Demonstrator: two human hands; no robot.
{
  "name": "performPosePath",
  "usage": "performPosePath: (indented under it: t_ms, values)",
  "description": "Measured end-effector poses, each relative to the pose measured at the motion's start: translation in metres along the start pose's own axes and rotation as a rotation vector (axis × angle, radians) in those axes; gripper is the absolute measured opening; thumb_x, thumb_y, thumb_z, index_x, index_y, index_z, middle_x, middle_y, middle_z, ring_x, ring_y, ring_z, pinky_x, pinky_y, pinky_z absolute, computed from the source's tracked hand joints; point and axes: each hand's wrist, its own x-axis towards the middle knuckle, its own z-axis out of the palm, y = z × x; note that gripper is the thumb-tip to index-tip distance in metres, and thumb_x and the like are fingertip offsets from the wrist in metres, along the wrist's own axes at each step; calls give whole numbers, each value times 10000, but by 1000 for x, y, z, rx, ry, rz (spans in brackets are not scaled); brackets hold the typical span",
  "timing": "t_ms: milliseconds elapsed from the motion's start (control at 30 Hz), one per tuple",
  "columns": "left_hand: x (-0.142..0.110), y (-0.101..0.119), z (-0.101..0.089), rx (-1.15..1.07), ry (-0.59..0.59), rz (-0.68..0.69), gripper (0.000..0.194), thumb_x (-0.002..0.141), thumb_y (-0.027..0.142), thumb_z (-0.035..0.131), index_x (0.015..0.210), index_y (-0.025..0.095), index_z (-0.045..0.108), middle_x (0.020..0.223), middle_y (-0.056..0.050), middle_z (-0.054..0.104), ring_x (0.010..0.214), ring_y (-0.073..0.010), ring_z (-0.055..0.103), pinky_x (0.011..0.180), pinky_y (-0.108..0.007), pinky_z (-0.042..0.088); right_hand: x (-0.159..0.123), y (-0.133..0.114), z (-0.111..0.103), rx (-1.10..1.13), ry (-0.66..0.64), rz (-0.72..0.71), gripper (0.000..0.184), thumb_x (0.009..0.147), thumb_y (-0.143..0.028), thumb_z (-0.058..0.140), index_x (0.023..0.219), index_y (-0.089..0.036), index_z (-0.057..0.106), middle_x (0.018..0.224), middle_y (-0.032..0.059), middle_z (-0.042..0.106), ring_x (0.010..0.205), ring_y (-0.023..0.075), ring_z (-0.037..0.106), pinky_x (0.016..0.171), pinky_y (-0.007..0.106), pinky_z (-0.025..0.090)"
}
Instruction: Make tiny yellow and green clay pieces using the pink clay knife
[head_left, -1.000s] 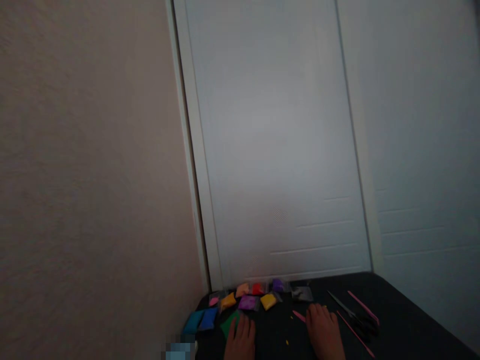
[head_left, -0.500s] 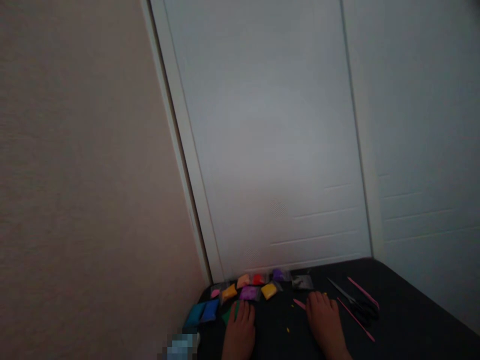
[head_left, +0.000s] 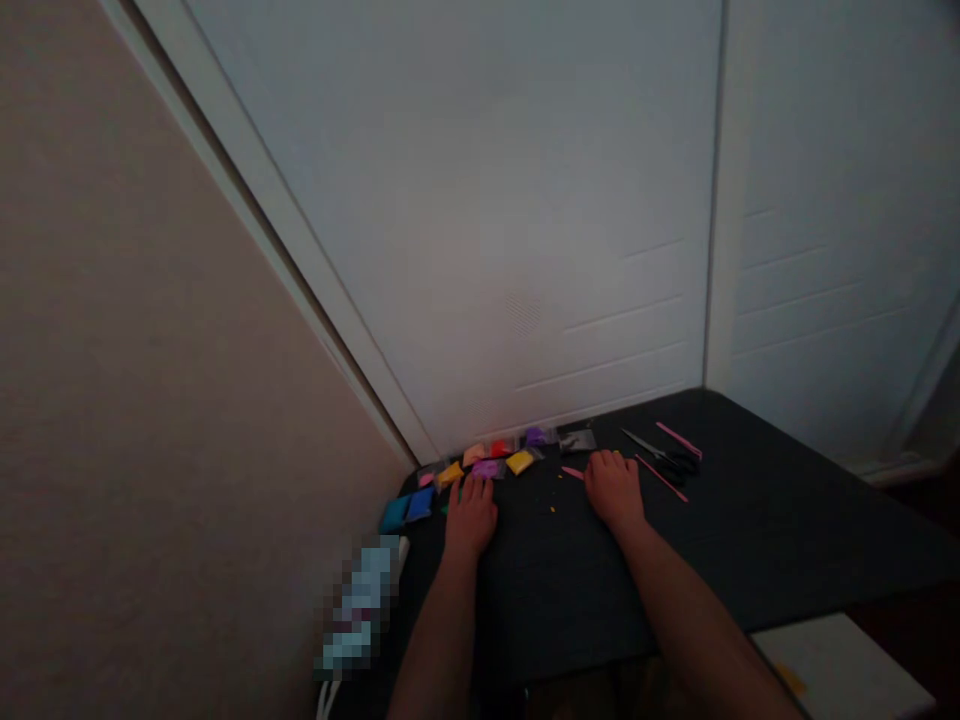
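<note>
Black table point(head_left: 547, 580), two bare hands
Left hand point(head_left: 472, 515) lies loosely open over a green packet point(head_left: 445, 510); right hand point(head_left: 613, 488), fingers gently curled, covers one end of a pink tool point(head_left: 572, 472), grip unclear.

Pretty dim room tbh: plain beige wall point(head_left: 172, 400) on the left, white panelled doors point(head_left: 480, 230) with faint grooves behind a black tabletop point(head_left: 555, 590), dark reddish floor point(head_left: 919, 525) off right.

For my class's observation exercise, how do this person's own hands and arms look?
The left hand and right hand are gloveless. The left forearm and right forearm show no sleeves, watch or bracelet. It is too dim to tell about rings.
</note>
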Motion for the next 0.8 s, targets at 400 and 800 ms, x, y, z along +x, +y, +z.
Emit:
performPosePath:
  t_ms: [400, 800]
  values:
    - [0, 2, -5, -52, 39, -81, 364, 779, 184, 382, 1114, 122, 512, 1142, -128, 531, 1119, -258, 408, 994, -445, 207, 1, 1, 1, -48, -36, -30, 205, 850, -244, 341, 870, -148, 521, 896, 105, 534, 889, 226, 431, 786, 377, 230]
    - [-8, 0, -5, -87, 91, -237, 332, 760, 152, 403, 1065, 126, 529, 1104, -128, 532, 1077, -252, 428, 944, -425, 283, 1, -1, -4, -52, -66, -107, 222, 852, -252, 345, 847, -147, 540, 888, 107, 534, 876, 222, 429, 769, 366, 234]
